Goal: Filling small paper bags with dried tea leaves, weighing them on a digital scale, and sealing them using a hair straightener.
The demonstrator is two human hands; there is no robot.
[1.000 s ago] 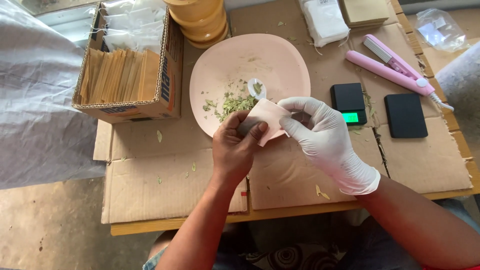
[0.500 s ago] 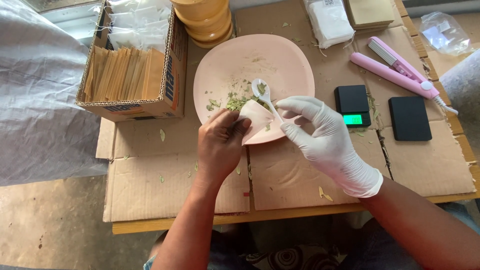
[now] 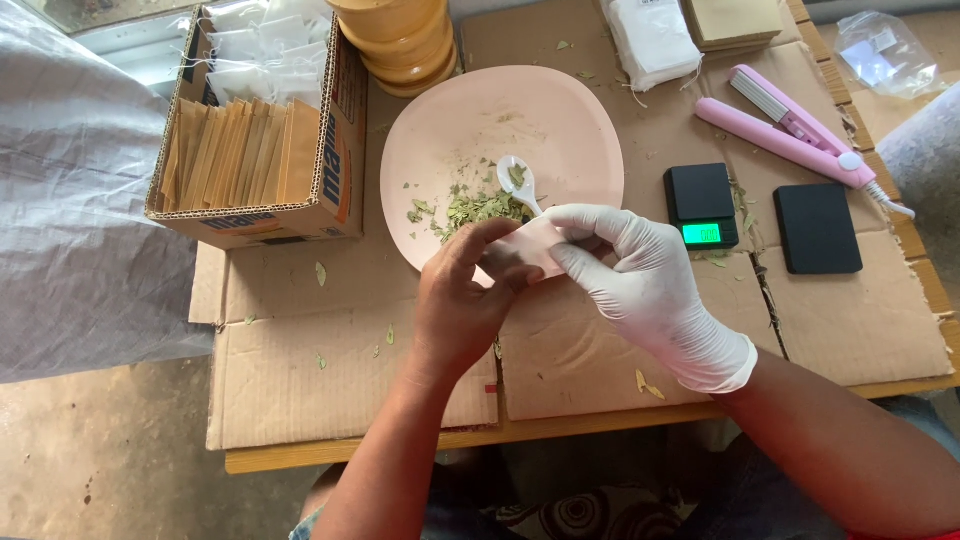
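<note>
My left hand (image 3: pixel 462 305) is bare; its fingers are closed on the left end of a small pale pink sachet (image 3: pixel 532 246). My right hand (image 3: pixel 640 280), in a white glove, pinches the sachet's right end between thumb and fingers. The sachet sits between both hands, held just above the near rim of the pink plate (image 3: pixel 560 120), close to the middle of the worktop (image 3: pixel 330 400).

A white spoon (image 3: pixel 520 182) points its bowl into the plate; its handle runs down toward my gloved fingers, and I cannot tell whether they grip it. A heap of dried green leaves (image 3: pixel 478 207) lies on the near part of the plate, just beside the spoon bowl.

Toward the far left corner stands a cardboard box (image 3: pixel 335 150) holding upright brown envelopes (image 3: pixel 235 150). Stacked orange bowls (image 3: pixel 400 40) stand at the far edge, touching the box. To the right of the plate sits a small black scale (image 3: pixel 700 190) with a lit green display, and a black square lid (image 3: pixel 816 228) lies just right of it. A pink sealing iron (image 3: pixel 790 135) lies slantwise toward the far right corner. Loose leaf fragments are scattered over the cardboard covering the worktop.
</note>
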